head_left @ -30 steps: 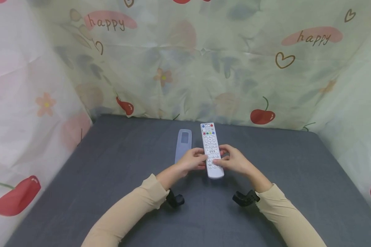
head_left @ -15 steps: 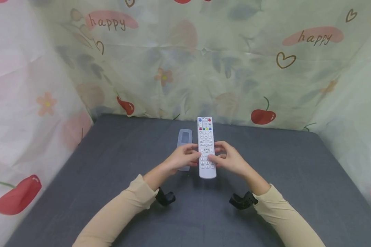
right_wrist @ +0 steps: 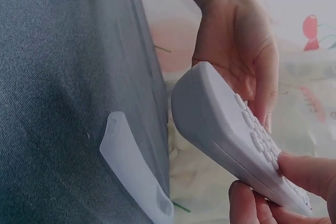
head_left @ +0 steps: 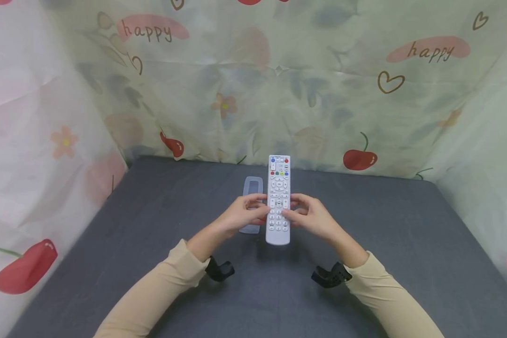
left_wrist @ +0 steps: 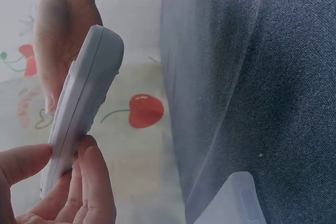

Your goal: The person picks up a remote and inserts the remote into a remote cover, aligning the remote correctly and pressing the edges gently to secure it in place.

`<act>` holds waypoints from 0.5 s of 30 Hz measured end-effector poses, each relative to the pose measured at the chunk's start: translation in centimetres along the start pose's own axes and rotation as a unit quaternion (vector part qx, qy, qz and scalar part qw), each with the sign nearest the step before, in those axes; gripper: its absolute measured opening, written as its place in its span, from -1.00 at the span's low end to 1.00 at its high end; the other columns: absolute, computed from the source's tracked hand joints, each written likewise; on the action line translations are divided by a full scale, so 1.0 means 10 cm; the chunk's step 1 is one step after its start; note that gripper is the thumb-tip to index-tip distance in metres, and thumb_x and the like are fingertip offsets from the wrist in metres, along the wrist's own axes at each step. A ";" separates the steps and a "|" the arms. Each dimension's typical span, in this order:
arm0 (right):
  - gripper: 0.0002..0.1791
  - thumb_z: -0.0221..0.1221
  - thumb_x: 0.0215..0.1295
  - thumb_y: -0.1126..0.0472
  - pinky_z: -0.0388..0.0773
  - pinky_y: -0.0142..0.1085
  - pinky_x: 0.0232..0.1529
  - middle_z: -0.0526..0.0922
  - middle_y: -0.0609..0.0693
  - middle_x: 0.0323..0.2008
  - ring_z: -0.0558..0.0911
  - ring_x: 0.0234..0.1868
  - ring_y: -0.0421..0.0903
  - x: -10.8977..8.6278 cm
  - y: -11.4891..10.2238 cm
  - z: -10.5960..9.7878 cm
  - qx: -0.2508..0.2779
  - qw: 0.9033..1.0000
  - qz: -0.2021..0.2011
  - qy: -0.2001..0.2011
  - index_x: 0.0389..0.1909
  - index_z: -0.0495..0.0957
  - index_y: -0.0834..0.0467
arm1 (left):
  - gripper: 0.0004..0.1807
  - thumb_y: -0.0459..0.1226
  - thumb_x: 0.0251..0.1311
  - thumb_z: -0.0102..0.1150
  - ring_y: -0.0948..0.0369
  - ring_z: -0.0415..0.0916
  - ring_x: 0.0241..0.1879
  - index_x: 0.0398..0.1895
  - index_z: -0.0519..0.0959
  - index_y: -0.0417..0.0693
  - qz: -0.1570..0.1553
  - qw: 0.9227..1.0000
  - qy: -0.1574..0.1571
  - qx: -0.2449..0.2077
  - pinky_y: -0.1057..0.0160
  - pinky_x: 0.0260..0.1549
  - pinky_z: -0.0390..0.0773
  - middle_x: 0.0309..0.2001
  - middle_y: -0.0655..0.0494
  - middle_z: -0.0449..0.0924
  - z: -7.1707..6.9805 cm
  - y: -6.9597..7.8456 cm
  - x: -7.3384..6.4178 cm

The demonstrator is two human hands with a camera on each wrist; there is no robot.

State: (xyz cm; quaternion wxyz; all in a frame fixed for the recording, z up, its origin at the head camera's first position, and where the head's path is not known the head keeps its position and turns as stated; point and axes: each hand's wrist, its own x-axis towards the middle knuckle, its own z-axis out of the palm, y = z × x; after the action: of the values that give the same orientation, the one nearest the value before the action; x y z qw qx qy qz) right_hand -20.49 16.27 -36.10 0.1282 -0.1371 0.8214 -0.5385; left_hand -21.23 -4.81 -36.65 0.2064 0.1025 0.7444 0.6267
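Observation:
A white remote control [head_left: 279, 188] with several coloured buttons at its far end is held up above the table, buttons facing up. My left hand [head_left: 244, 213] grips its left edge, thumb near the top face and fingers beneath. From the other side my right hand [head_left: 314, 216] pinches it, the thumb on the number keys. In the right wrist view the remote control [right_wrist: 226, 114] shows its thick rounded near end. Behind the left hand lies a translucent silicone cover [head_left: 252, 185] on the table, partly hidden by that hand; the right wrist view shows the cover [right_wrist: 131, 161] lying apart from the remote.
The table [head_left: 152, 211] has a dark grey cloth top. Behind it hangs a printed curtain [head_left: 279, 94] with cherries, hearts and flowers, and more curtain stands at both sides. Black straps [head_left: 331, 275] sit on both wrists.
Both hands have carried the remote control a little left and its far end now stands higher and straighter. The left forearm has shifted left, and more of the cover's near end shows.

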 end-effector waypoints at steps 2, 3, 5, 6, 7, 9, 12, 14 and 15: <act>-0.43 0.17 0.27 0.20 0.60 0.01 -0.10 0.47 0.30 0.04 0.66 -0.20 -0.05 0.00 -0.01 0.01 0.004 1.000 -0.003 0.000 0.23 0.27 0.33 | -0.47 -0.24 0.29 0.08 0.16 0.63 -0.16 0.31 0.28 -0.12 0.001 1.000 -0.004 0.000 0.11 -0.03 0.58 0.07 -0.17 0.53 -0.01 0.00 -0.01; -0.44 0.16 0.28 0.20 0.60 0.02 -0.11 0.46 0.31 0.05 0.66 -0.20 -0.05 0.00 -0.02 0.01 0.007 1.000 -0.004 0.000 0.23 0.28 0.34 | -0.47 -0.24 0.29 0.08 0.16 0.62 -0.15 0.31 0.28 -0.11 0.001 1.000 -0.005 0.001 0.12 -0.03 0.59 0.07 -0.17 0.53 -0.01 0.01 -0.01; -0.46 0.15 0.29 0.21 0.60 0.02 -0.11 0.47 0.31 0.05 0.66 -0.20 -0.06 -0.01 -0.02 0.01 0.010 1.000 -0.007 0.003 0.22 0.28 0.34 | -0.47 -0.24 0.29 0.08 0.15 0.62 -0.13 0.31 0.28 -0.10 0.004 1.000 -0.009 0.002 0.12 -0.02 0.58 0.08 -0.18 0.52 -0.01 0.01 -0.02; -0.47 0.15 0.29 0.22 0.60 0.02 -0.11 0.47 0.31 0.04 0.66 -0.20 -0.06 -0.01 -0.02 0.02 0.012 1.000 -0.008 0.004 0.21 0.29 0.35 | -0.47 -0.24 0.29 0.08 0.15 0.62 -0.12 0.31 0.28 -0.10 0.006 1.000 -0.010 0.002 0.12 -0.02 0.58 0.09 -0.18 0.52 -0.01 0.01 -0.02; -0.48 0.14 0.29 0.22 0.60 0.03 -0.11 0.47 0.31 0.04 0.66 -0.21 -0.06 -0.01 -0.02 0.02 0.014 1.000 -0.009 0.005 0.20 0.29 0.35 | -0.47 -0.24 0.28 0.08 0.14 0.61 -0.11 0.31 0.27 -0.10 0.007 1.000 -0.011 0.001 0.12 -0.02 0.58 0.09 -0.18 0.51 -0.02 0.01 -0.02; -0.50 0.15 0.29 0.23 0.60 0.03 -0.12 0.47 0.31 0.03 0.66 -0.22 -0.08 -0.01 -0.02 0.02 0.018 1.000 -0.014 0.007 0.18 0.29 0.35 | -0.46 -0.24 0.28 0.09 0.13 0.61 -0.09 0.32 0.27 -0.09 0.010 1.000 -0.012 0.001 0.13 -0.02 0.58 0.10 -0.19 0.50 -0.02 0.00 -0.02; -0.50 0.16 0.27 0.24 0.62 0.00 -0.14 0.47 0.31 0.00 0.66 -0.27 -0.12 -0.01 -0.02 0.02 0.020 0.999 -0.023 0.011 0.17 0.30 0.34 | -0.46 -0.23 0.28 0.09 0.13 0.61 -0.10 0.32 0.27 -0.08 0.010 1.000 -0.009 0.001 0.12 -0.02 0.58 0.10 -0.18 0.50 -0.03 0.00 -0.01; -0.51 0.16 0.27 0.25 0.63 -0.02 -0.16 0.46 0.30 -0.03 0.66 -0.30 -0.13 -0.01 -0.02 0.02 0.017 0.999 -0.030 0.016 0.17 0.31 0.33 | -0.46 -0.21 0.29 0.08 0.13 0.61 -0.11 0.32 0.27 -0.06 0.008 1.000 -0.005 0.000 0.08 0.00 0.57 0.10 -0.18 0.50 -0.03 0.00 -0.01; -0.51 0.16 0.26 0.25 0.63 -0.03 -0.17 0.46 0.30 -0.04 0.66 -0.30 -0.13 -0.01 -0.02 0.03 0.014 0.999 -0.035 0.019 0.16 0.31 0.33 | -0.47 -0.20 0.29 0.07 0.14 0.61 -0.13 0.32 0.27 -0.05 0.007 1.000 -0.002 0.001 0.08 0.00 0.57 0.10 -0.17 0.50 -0.03 0.00 -0.01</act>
State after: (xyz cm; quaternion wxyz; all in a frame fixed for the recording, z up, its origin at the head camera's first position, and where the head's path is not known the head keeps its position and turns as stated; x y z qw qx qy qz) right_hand -20.32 15.97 -35.99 0.0957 -0.1534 0.8109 -0.5565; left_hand -21.25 -5.12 -36.63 0.2036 0.1096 0.7435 0.6275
